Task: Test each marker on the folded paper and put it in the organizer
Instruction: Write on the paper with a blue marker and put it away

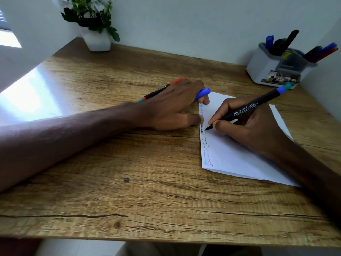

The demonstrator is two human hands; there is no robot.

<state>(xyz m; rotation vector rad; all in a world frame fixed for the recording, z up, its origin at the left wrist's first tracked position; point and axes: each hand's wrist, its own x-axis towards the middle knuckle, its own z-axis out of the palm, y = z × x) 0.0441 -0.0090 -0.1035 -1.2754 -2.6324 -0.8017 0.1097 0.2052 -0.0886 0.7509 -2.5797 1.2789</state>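
Right hand grasps the uncapped marker, tip touching the folded paper at 3 o'clock on the table. Left hand clasps the blue cap, thumb on the sheet's left edge. Organizer stands at 1 o'clock.

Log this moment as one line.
step: testing | right hand: holds marker, tip on paper | left hand: holds cap, fingertips at paper edge | red-capped marker: lying behind left hand | organizer: partly filled
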